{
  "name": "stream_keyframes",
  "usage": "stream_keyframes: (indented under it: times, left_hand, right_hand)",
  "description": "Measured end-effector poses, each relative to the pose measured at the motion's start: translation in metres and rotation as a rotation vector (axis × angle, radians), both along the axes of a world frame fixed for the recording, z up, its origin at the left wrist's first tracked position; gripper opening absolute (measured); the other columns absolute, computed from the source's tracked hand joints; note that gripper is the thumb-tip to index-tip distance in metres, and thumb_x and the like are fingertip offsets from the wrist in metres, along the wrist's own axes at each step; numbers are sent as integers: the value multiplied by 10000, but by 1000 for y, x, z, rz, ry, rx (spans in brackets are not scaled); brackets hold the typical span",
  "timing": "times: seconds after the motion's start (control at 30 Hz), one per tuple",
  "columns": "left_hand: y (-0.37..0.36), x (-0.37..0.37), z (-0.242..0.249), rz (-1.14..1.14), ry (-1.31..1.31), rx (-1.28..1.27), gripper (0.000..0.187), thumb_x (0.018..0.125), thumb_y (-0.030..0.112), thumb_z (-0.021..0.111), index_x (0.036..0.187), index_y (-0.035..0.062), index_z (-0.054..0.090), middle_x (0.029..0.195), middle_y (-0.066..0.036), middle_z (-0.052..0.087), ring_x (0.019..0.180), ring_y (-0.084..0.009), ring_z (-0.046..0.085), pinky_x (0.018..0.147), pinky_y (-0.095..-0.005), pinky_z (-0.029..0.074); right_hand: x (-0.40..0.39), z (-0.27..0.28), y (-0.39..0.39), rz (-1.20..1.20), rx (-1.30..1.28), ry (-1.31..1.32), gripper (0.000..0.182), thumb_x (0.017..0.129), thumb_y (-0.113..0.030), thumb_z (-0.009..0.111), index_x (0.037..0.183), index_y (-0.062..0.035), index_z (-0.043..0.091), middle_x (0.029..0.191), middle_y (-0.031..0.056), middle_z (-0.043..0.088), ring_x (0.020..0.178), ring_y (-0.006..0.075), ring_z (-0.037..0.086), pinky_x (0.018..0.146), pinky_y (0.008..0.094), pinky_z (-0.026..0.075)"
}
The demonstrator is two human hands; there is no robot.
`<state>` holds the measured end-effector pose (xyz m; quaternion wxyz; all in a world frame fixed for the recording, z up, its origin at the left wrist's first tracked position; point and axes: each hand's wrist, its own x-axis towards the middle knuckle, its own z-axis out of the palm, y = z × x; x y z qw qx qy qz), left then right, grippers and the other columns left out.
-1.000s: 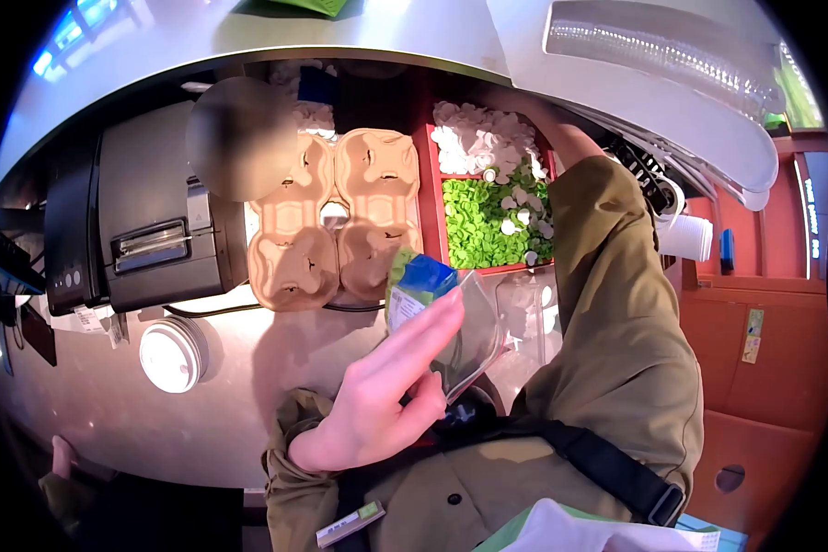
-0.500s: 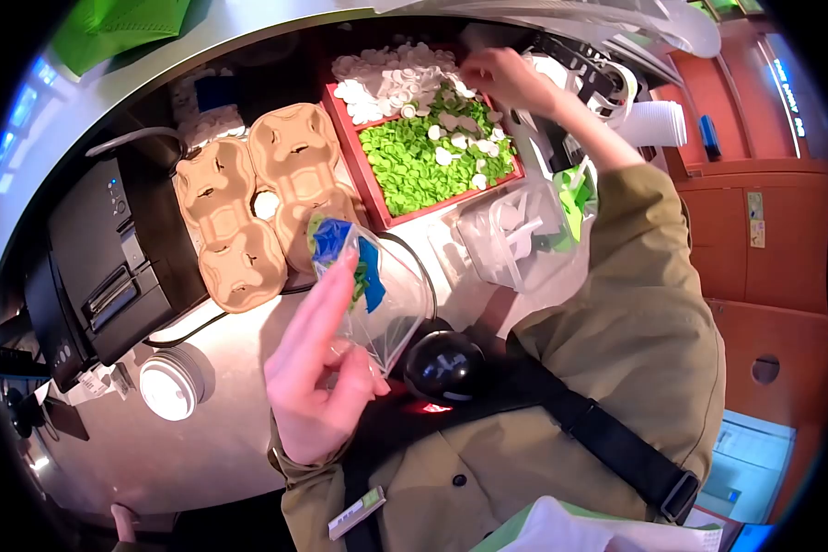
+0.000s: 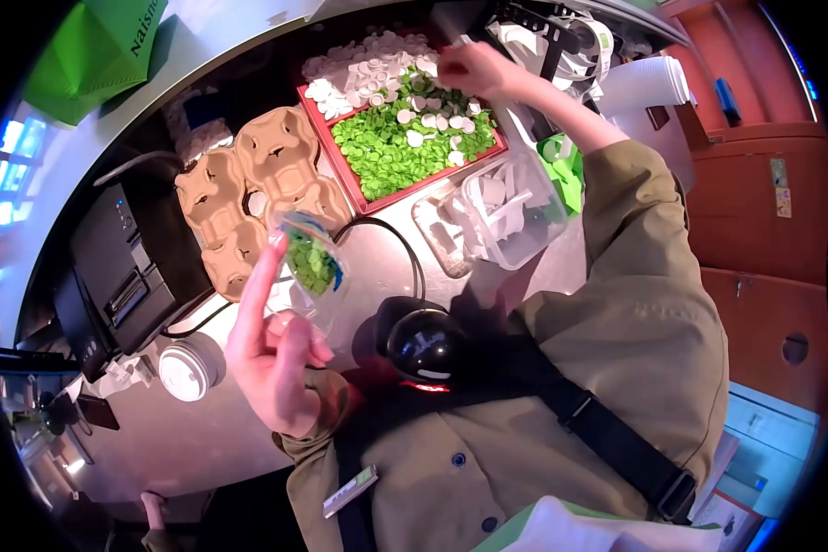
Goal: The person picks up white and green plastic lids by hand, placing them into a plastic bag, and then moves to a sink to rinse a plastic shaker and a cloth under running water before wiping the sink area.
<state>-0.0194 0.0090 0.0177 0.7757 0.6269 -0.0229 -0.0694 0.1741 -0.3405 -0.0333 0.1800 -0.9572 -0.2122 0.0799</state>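
My left hand (image 3: 271, 368) holds a small clear plastic bag (image 3: 313, 265) with green pieces and something blue in it. Its index finger stretches along the bag while the other fingers curl in. My right hand (image 3: 477, 72) is over the far right corner of a red divided box (image 3: 363, 195), fingers drawn together; what they hold, if anything, is hidden. White plugs (image 3: 368, 69) fill the box's far section. Small green plugs (image 3: 377, 156) fill the near one, with several white ones scattered on top.
Cardboard cup carriers (image 3: 281, 152) lie left of the box, beside a black printer (image 3: 124, 267). Stacked white lids (image 3: 189, 368) stand nearer. A clear container (image 3: 524, 221) holds white pieces. A black dome-shaped device (image 3: 425, 345) sits before my chest. A person's hand (image 3: 154, 508) shows at lower left.
The bag has turned, so its green contents show more plainly. My left hand has shifted left in view. My right hand remains over the box's far right corner, and the whole view has tilted slightly.
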Motion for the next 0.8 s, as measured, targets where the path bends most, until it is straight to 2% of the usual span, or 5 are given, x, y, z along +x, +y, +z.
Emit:
stream_keyframes:
  times: [0.13,0.27,0.4,0.6,0.8]
  left_hand:
    - [5,-9,3,17,15,75,530,762,-65,411,1285,-93,330,1258,-208,457,494,-46,501,433,-149,386]
    - [10,-24,-3,63,39,91,537,753,-71,413,1284,-91,335,1259,-223,451,484,-37,493,430,-145,389]
    - [4,-39,-2,199,152,63,556,723,-81,386,1277,-89,350,1255,-194,470,453,-27,451,412,-146,356]
    - [3,-47,0,163,147,38,530,738,-54,403,1263,-107,356,1241,-205,478,475,-34,477,429,-142,366]
    - [10,-49,-1,178,163,4,524,738,-62,397,1258,-118,354,1242,-225,468,492,-47,497,442,-142,378]
  right_hand:
    - [-4,-2,-7,-258,186,-205,196,760,-141,595,905,-13,621,783,141,633,717,253,627,676,325,490]
    - [-44,-18,-5,85,80,-200,163,752,-104,560,878,-14,610,816,144,591,746,301,591,701,370,471]
    - [-69,-14,24,3,154,-83,129,762,-129,576,847,-32,581,841,110,556,818,281,562,691,365,459]
    - [-61,-23,41,64,-195,-186,123,724,-177,583,773,-64,591,819,81,560,821,248,569,692,377,462]
    - [-13,-5,24,-215,172,-130,164,778,-181,599,865,-43,621,844,94,602,732,169,591,642,307,461]
